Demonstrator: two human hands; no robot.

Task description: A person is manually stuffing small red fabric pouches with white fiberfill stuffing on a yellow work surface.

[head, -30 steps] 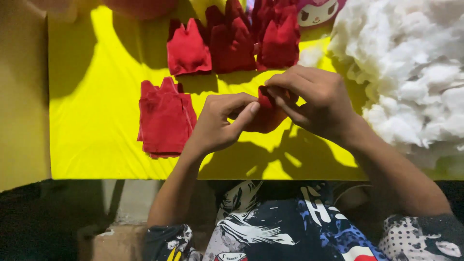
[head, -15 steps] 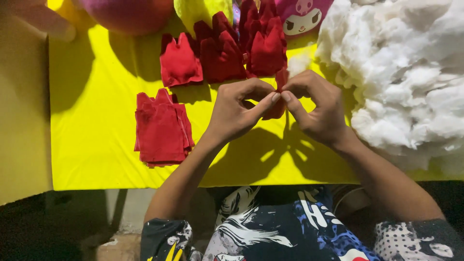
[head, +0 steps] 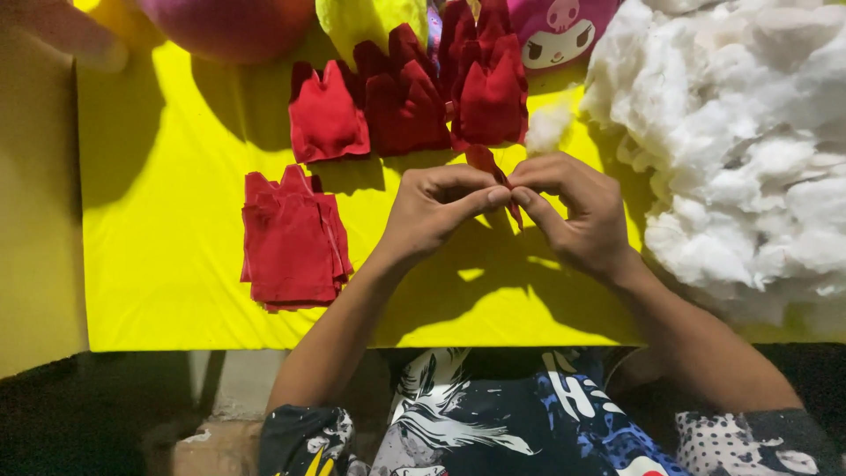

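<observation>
Both my hands meet over the middle of a yellow cloth (head: 167, 203). My left hand (head: 434, 214) and my right hand (head: 573, 211) pinch one small red fabric piece (head: 487, 163) between thumbs and fingertips; most of the piece is hidden by my fingers. A flat stack of red fabric pieces (head: 293, 240) lies to the left of my left hand. Beyond my hands stand several puffed red fabric shapes (head: 405, 101) in a row.
A big heap of white stuffing fibre (head: 749, 141) fills the right side. At the far edge sit a pink round plush (head: 225, 22), a yellow-green plush (head: 370, 18) and a pink plush with a white face (head: 564, 35). The cloth's near edge is by my knees.
My hands have drawn together and shifted slightly away from me, and the red piece is now stretched thin between my fingertips instead of bunched.
</observation>
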